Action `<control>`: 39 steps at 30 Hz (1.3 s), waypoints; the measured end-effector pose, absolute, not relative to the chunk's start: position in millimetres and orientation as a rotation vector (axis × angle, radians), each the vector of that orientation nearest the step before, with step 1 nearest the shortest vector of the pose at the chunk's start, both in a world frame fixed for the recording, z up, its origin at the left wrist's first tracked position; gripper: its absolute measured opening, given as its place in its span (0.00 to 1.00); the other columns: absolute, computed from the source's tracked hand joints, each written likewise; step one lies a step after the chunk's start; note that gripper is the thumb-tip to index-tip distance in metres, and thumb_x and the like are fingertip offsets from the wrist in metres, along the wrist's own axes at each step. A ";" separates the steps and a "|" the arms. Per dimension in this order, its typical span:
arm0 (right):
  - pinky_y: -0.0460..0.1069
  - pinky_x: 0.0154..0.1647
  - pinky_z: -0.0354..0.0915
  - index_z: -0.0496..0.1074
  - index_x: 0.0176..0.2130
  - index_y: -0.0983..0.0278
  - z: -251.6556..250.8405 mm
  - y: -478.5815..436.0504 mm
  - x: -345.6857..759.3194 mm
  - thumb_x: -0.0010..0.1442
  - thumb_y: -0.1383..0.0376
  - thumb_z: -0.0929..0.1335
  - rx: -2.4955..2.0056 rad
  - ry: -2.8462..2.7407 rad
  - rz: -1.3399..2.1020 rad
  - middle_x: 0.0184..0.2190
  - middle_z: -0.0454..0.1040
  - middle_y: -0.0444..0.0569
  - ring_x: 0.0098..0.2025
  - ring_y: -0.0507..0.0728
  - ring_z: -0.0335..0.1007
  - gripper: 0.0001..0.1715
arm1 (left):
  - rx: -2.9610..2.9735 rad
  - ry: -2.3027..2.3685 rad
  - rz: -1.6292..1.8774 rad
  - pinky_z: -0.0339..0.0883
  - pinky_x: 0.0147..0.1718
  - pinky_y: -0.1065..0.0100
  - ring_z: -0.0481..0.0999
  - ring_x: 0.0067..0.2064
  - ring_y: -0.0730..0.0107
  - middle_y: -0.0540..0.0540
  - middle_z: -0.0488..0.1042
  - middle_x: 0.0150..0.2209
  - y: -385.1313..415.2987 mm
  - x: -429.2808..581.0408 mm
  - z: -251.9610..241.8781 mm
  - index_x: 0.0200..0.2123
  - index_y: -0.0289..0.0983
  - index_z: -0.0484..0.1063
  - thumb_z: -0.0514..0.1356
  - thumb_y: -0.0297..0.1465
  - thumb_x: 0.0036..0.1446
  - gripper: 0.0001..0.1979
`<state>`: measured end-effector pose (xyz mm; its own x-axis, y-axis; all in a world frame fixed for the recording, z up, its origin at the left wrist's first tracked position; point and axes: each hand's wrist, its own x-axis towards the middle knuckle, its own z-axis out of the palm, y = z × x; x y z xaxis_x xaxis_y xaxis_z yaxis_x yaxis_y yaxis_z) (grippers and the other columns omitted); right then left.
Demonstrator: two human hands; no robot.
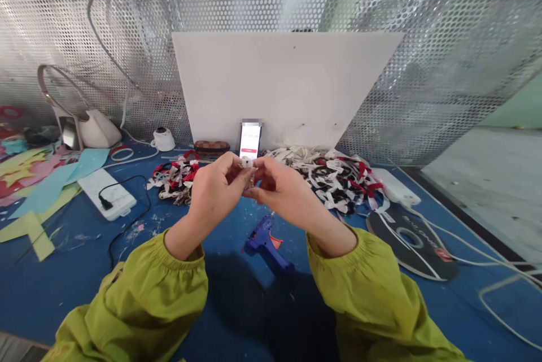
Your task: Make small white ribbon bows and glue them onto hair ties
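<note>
Together left hand (218,186) and right hand (283,188) pinch one small white piece (247,164) above a glue gun (266,241).

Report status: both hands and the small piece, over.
Left hand, right hand: both pinching small white piece above the table. Blue glue gun lying below them. Ribbon piles behind; nothing in the way.

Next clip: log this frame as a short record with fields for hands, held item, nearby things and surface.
hands: left hand and right hand raised together above the table
held item: small white piece, pinched by the fingers of both hands
below hands: blue glue gun, lying on its side
behind hands: ribbon scraps; phone propped against a white board
left side: power strip
right side: disc
surface: blue table
</note>
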<state>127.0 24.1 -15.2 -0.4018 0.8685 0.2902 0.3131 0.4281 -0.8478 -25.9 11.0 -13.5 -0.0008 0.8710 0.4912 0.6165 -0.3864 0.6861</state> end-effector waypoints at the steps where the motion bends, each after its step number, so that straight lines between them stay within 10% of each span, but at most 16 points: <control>1: 0.46 0.25 0.60 0.67 0.39 0.62 -15.9 25.4 126.5 0.53 0.66 0.69 -0.975 -1.921 0.962 0.30 0.73 0.43 0.25 0.50 0.65 0.12 | 2.040 1.572 1.304 0.56 0.25 0.71 0.67 0.25 0.73 0.51 0.72 0.22 11.0 -26.5 -12.2 0.28 0.37 0.68 0.60 0.35 0.54 0.08; 9: 0.45 0.24 0.55 0.64 0.25 0.63 -12.0 29.5 132.5 0.61 0.65 0.64 -0.914 -2.042 0.876 0.19 0.63 0.39 0.22 0.49 0.59 0.12 | 1.818 1.255 1.301 0.50 0.22 0.73 0.56 0.22 0.79 0.55 0.60 0.19 15.3 -32.3 -6.3 0.23 0.36 0.65 0.60 0.37 0.55 0.13; 19: 0.50 0.29 0.51 0.67 0.26 0.65 -22.3 23.2 128.0 0.63 0.75 0.59 -0.576 -2.387 -0.472 0.24 0.65 0.47 0.25 0.53 0.54 0.17 | 0.972 0.967 1.213 0.39 0.15 0.77 0.46 0.16 0.87 0.60 0.52 0.14 20.5 -31.6 -3.0 0.18 0.35 0.62 0.74 0.41 0.30 0.25; 25: 0.47 0.30 0.58 0.70 0.35 0.64 -20.9 25.4 124.7 0.64 0.63 0.63 -0.864 -2.132 0.447 0.32 0.72 0.48 0.31 0.53 0.66 0.09 | 1.218 0.994 1.256 0.43 0.16 0.77 0.50 0.17 0.85 0.57 0.56 0.16 18.5 -37.8 0.4 0.20 0.34 0.66 0.69 0.41 0.43 0.19; 31: 0.52 0.43 0.65 0.71 0.42 0.64 -23.1 26.1 116.7 0.56 0.49 0.68 -0.657 -1.685 1.356 0.40 0.76 0.51 0.43 0.57 0.71 0.23 | 1.516 1.133 1.310 0.55 0.21 0.75 0.61 0.22 0.80 0.54 0.64 0.19 14.3 -35.1 0.5 0.22 0.35 0.69 0.66 0.38 0.48 0.14; 39: 0.47 0.27 0.59 0.72 0.25 0.64 -31.5 22.2 104.0 0.57 0.59 0.68 -0.886 -1.750 1.052 0.20 0.73 0.44 0.24 0.51 0.64 0.14 | 1.566 1.210 1.381 0.58 0.22 0.74 0.64 0.23 0.77 0.52 0.68 0.21 13.4 -32.9 -2.9 0.24 0.35 0.70 0.65 0.35 0.49 0.10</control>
